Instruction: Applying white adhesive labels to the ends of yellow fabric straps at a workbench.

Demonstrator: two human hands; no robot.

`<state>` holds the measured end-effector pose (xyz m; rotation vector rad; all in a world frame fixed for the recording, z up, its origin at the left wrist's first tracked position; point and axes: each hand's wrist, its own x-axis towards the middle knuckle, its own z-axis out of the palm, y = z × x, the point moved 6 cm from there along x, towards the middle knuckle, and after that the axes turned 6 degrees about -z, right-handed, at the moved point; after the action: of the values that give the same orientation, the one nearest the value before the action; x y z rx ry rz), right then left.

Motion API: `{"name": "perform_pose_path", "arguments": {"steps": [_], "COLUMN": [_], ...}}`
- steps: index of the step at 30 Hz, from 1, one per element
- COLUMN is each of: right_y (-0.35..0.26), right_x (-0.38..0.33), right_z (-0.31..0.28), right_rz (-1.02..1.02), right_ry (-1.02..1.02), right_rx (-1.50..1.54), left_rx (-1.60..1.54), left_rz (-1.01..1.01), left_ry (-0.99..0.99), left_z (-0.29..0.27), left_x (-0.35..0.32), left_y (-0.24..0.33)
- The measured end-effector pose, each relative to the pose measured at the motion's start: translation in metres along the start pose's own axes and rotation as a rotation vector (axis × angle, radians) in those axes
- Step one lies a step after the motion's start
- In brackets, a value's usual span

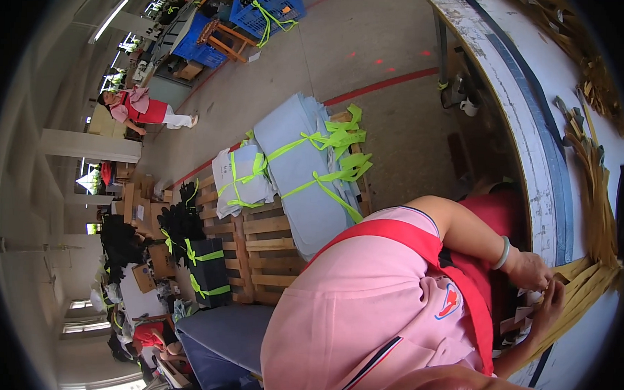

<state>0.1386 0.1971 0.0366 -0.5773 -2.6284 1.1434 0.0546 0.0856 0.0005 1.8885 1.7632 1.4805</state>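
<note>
nearby, grey bundles (306,174) with green straps (341,137)

Factory floor: strapped fabric bundles (306,174) on wooden pallets (269,252), blue crates (267,4).

Bright, even daylight fills the hall; far-left windows (92,180) glare white. Fisheye bends the edges, with dark vignette corners; shadows soft.
</note>
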Motion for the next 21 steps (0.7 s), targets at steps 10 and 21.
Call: {"name": "perform_pose_path", "arguments": {"steps": [10, 21], "right_y": [0.031, -0.003], "right_x": [-0.008, 0.015], "right_z": [-0.009, 0.005], "right_rz": [0.055, -0.070], "right_ry": [-0.012, -0.072], "right_rx": [0.042, 0.105], "left_rx": [-0.173, -0.493], "left_rz": [-0.217, -0.294], "left_ry": [0.110, 0.184], "left_z": [-0.008, -0.041], "left_x": [0.005, 0.027], "left_y": [-0.013, -0.039]}}
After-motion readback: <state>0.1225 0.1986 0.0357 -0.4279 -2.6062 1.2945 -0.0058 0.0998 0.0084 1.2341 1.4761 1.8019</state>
